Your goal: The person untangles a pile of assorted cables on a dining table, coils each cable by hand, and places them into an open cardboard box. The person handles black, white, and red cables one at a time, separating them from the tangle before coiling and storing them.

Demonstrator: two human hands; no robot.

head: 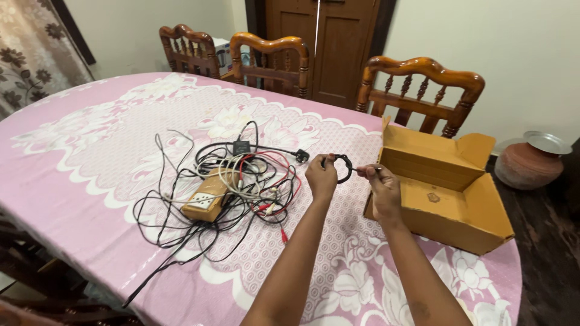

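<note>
My left hand pinches a small coiled loop of black cable, held up above the table. My right hand grips the free end of that same cable, just right of the loop. To the left of both hands lies a tangled pile of cables in black, white and red, with a black adapter on top and a tan power strip among them. An open cardboard box stands right beside my right hand.
The table wears a pink floral tablecloth. Three wooden chairs stand along its far side. A clay pot with a metal lid sits on the floor at right. A wooden door is behind, a curtain at far left.
</note>
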